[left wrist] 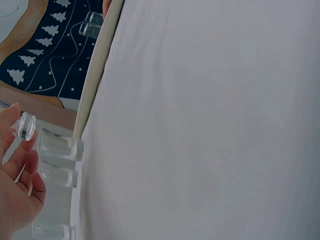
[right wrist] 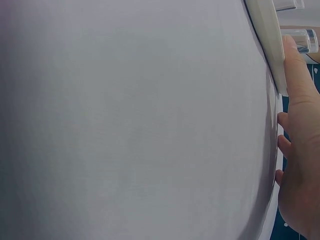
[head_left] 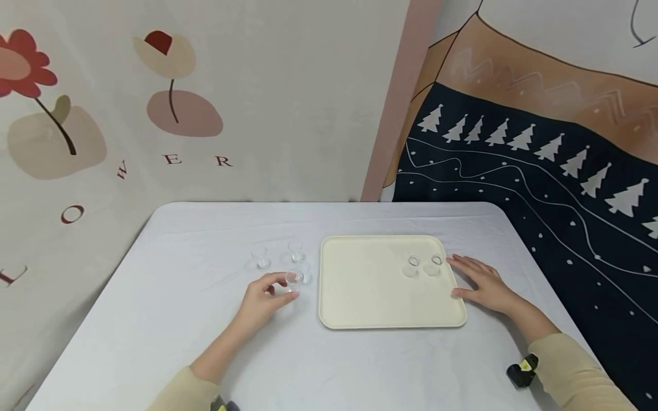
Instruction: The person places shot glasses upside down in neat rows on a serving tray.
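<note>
My left hand [head_left: 261,302] pinches a small clear glass [left wrist: 26,126] between thumb and fingers, above the white cloth left of the tray. Three more clear glasses stand nearby with their thick bases down: one glass [head_left: 263,260], another glass [head_left: 296,254] and a third glass [head_left: 305,274] just behind the held one. On the cream tray [head_left: 370,308], two clear glasses sit with their thick bases up: a left glass [head_left: 410,269] and a right glass [head_left: 433,268]. My right hand [head_left: 484,285], fingers extended, rests against the tray's right edge.
A white cloth [head_left: 288,365] covers the table, whose far edge meets a patterned wall hanging [head_left: 288,114]. A dark hanging [head_left: 514,171] with printed trees lies beyond the right side. Black devices are strapped at both wrists, the right device [head_left: 521,372] more visible.
</note>
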### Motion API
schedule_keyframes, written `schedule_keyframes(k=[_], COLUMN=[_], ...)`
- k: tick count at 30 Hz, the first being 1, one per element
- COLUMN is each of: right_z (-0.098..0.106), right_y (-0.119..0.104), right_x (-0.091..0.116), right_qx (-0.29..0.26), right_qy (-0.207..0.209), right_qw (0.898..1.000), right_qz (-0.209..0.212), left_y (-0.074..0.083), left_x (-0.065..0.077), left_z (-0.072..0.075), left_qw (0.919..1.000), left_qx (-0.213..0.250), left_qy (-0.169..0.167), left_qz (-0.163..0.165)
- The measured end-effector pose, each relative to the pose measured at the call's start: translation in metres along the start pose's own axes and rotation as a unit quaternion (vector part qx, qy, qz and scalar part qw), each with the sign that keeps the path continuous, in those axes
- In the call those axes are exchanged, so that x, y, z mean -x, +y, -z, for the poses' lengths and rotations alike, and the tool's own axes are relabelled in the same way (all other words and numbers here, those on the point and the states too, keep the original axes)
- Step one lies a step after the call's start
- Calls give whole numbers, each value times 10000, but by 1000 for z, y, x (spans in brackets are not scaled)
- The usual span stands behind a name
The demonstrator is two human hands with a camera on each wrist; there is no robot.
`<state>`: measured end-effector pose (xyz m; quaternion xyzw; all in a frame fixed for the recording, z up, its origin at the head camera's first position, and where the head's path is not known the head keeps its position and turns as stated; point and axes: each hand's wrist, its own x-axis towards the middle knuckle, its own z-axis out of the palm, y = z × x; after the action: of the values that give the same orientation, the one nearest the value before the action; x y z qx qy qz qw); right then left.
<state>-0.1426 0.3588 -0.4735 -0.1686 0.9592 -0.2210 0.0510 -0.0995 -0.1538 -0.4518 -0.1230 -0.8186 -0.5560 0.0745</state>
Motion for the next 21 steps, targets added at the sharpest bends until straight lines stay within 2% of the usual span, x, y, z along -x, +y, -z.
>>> schedule_keyframes(k=[6, 11, 15, 21], right_z=[0, -1, -2, -2], right_y=[0, 1, 1, 2], right_x=[0, 1, 0, 0], right_qx=[-9, -1, 13, 35], right_qy=[12, 29, 45, 57], right_qw=[10000, 10000, 10000, 10000], right_qz=[-1, 4, 21, 26], left_y=[13, 42, 60, 30], left_x=[-8, -11, -13, -24], left_z=[-11, -17, -21, -38], left_qw=[9997, 9983, 9976, 9960], left_qx=[-24, -54, -120, -314], left_qy=[-118, -288, -467, -494], left_qz=[-204, -498, -501, -676])
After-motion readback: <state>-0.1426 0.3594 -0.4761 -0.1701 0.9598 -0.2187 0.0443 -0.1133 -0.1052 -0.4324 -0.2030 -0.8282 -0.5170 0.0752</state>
